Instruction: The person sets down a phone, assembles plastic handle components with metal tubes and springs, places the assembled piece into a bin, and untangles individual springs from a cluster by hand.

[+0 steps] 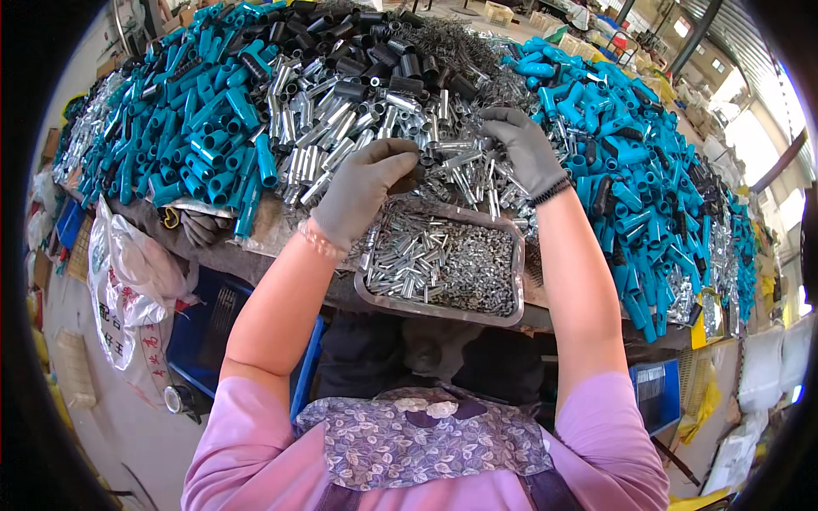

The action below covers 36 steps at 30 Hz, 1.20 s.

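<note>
Grey work gloves cover both of my hands. My left hand (362, 186) is closed above the near edge of a heap of shiny metal tubes (328, 128), its thumb and fingers drawn together. Whatever it pinches is hidden. My right hand (521, 152) bends its fingers inward at the heap's right side, over small silvery metal parts (469, 175); I cannot make out what lies in its fingertips. Between my forearms stands a clear plastic tray (441, 312), with short metal pins (409, 260) on its left and tiny metal pieces (481, 268) on its right.
Teal plastic housings (204, 128) pile up on the left, more teal grip-shaped parts (630, 153) on the right. Black sleeves (366, 51) and thin wire springs (460, 43) lie behind. A white sack (128, 281) and blue bins (209, 328) sit below the table's left edge.
</note>
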Each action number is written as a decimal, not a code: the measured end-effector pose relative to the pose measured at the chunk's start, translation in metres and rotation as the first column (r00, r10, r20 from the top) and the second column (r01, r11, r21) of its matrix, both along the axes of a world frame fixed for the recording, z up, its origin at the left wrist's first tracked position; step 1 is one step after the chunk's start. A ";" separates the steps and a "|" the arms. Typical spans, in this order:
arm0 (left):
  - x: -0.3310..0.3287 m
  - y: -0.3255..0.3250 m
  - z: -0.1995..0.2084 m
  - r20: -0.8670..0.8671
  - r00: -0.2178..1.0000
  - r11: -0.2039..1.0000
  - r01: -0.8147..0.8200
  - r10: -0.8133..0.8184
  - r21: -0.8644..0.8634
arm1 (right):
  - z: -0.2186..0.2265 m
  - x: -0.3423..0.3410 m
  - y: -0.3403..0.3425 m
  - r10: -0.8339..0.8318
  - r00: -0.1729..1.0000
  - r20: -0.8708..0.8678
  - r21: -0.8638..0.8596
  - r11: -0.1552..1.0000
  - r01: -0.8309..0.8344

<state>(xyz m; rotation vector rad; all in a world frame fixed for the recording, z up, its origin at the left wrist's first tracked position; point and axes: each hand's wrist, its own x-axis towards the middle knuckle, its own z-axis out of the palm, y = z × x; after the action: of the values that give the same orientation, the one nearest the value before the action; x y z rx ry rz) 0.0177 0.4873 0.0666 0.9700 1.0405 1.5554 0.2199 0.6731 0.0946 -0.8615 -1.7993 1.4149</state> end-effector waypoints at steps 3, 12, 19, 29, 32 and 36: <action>0.016 0.015 -0.006 0.259 0.953 0.980 0.184 -0.159 -0.073 | 0.005 0.015 -0.040 0.068 0.982 -0.177 -0.128 0.988 -0.092; 0.080 0.000 -0.003 0.482 0.841 0.964 0.265 -0.246 0.030 | 0.004 0.054 -0.128 0.080 0.859 -0.506 -0.401 0.860 -0.316; 0.093 -0.013 -0.004 0.361 0.915 0.981 0.192 -0.178 -0.002 | -0.030 0.064 -0.143 0.065 0.996 -0.060 0.060 0.996 -0.062; 0.093 -0.026 -0.023 0.416 0.908 0.999 -0.038 0.050 -0.035 | -0.048 0.073 -0.162 -0.217 0.976 0.006 0.353 0.914 0.201; 0.097 -0.025 -0.030 0.368 0.930 1.000 -0.002 0.006 -0.011 | -0.054 0.060 -0.175 -0.116 0.985 -0.130 0.082 0.989 0.127; 0.099 -0.026 -0.026 0.406 0.914 1.000 -0.003 0.005 -0.007 | -0.051 0.073 -0.171 -0.092 0.994 -0.065 0.634 0.765 0.112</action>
<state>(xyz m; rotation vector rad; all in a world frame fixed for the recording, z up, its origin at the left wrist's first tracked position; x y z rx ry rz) 0.1167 0.4615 0.0404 0.5997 0.7503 1.6654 0.2934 0.5018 0.0438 -0.5506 -1.9844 0.6447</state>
